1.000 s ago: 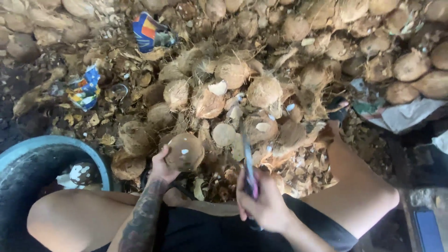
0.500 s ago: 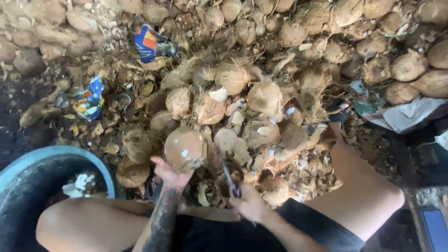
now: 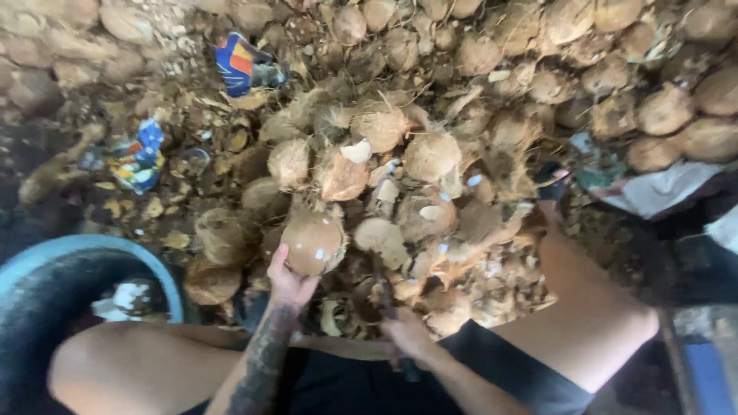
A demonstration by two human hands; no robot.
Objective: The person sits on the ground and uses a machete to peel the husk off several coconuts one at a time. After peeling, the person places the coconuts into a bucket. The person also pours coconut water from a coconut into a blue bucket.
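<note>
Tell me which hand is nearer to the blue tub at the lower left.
Left. The left hand holds a husked coconut just right of the blue tub's rim. The right hand grips a dark tool further right, beyond the left forearm, well apart from the tub.

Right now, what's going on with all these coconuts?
A seated person's left hand holds a husked coconut up over a big pile of coconuts and husk scraps. The right hand grips a dark blade low beside it. A blue tub sits at their left.
</note>
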